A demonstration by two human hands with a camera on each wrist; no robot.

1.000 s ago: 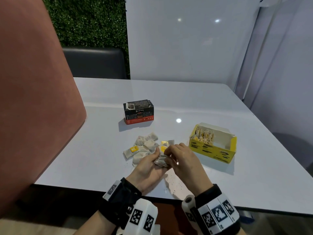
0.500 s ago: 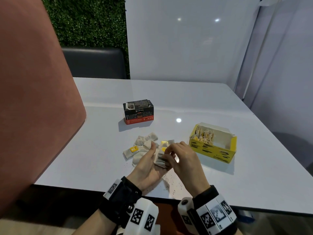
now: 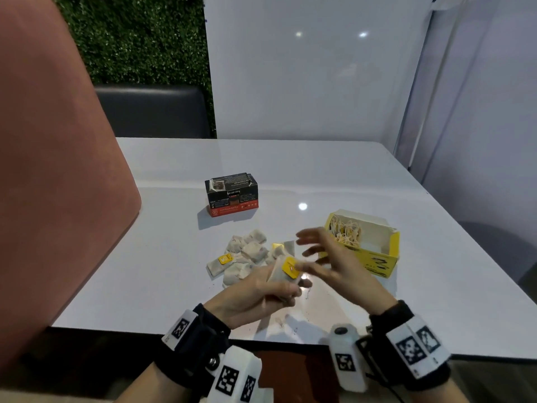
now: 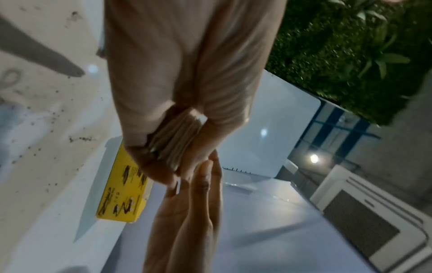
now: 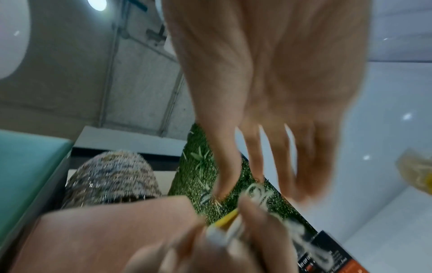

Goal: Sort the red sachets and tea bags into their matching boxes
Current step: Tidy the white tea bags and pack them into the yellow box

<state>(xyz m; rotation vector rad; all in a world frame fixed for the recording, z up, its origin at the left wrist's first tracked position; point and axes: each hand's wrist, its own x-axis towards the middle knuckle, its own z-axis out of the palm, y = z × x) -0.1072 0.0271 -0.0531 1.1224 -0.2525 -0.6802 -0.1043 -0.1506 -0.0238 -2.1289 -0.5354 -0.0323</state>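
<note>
My left hand (image 3: pixel 276 289) grips a small stack of tea bags (image 3: pixel 283 271) with a yellow tag on top, just above the white table (image 3: pixel 151 271). The left wrist view shows the stack (image 4: pixel 175 140) edge-on between my left fingers. My right hand (image 3: pixel 319 254) hovers open with spread, blurred fingers, one fingertip close to the tag. It lies between the stack and the yellow box (image 3: pixel 374 261), which holds tea bags with strings (image 3: pixel 345 231). A pile of loose tea bags (image 3: pixel 247 254) lies in the middle. The black and red box (image 3: pixel 232 199) stands behind it. No red sachet shows.
Dark tea crumbs (image 3: pixel 305 309) speckle the table near its front edge. A pink chair back (image 3: pixel 58 184) rises along the left side, and a dark seat (image 3: pixel 151 109) stands beyond the far edge. Bare table lies right of the yellow box.
My right hand has come off the stack, opened and swung right toward the yellow box. My left hand has turned the stack so its yellow tag faces up.
</note>
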